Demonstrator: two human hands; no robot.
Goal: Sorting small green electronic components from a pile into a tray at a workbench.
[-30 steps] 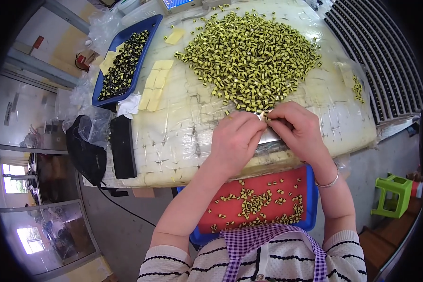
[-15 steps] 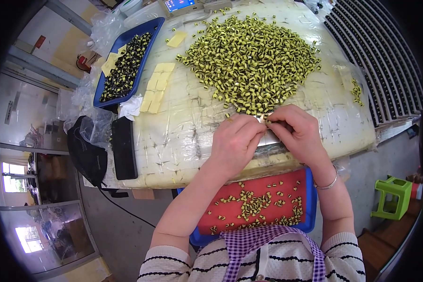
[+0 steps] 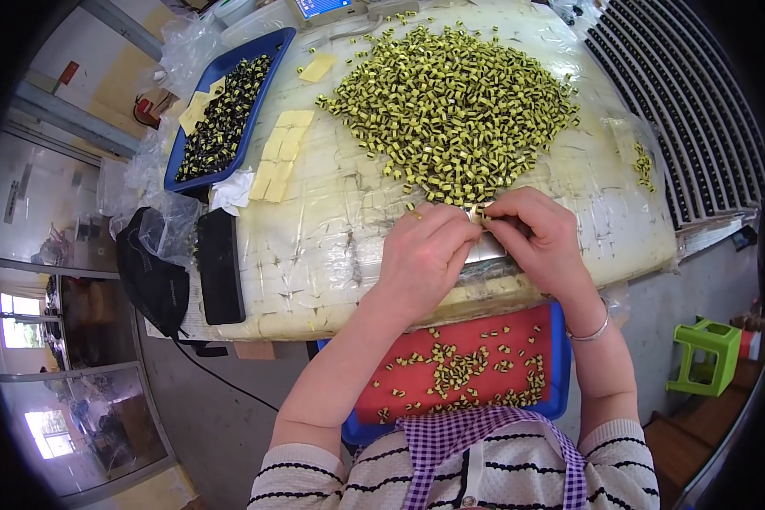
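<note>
My left hand (image 3: 423, 255) and my right hand (image 3: 535, 238) are close together at the near edge of the film-covered table (image 3: 331, 246). Their fingertips meet over a small yellow-and-black part (image 3: 478, 214) just above a shiny metal plate (image 3: 486, 248). A large heap of the same small yellow-and-black parts (image 3: 450, 110) lies just beyond my fingers. Below the table edge, on my lap, a blue tray with a red liner (image 3: 467, 365) holds several more of these parts.
A blue tray of darker parts (image 3: 225, 110) sits at the far left, with pale yellow pads (image 3: 279, 157) beside it. A black flat device (image 3: 220, 265) and a black bag (image 3: 149, 272) lie at the left edge. A ribbed rack (image 3: 697, 127) stands right, a green stool (image 3: 701, 357) lower right.
Both hands stay at the same spot by the plate; only the fingers shift slightly around the small part.
</note>
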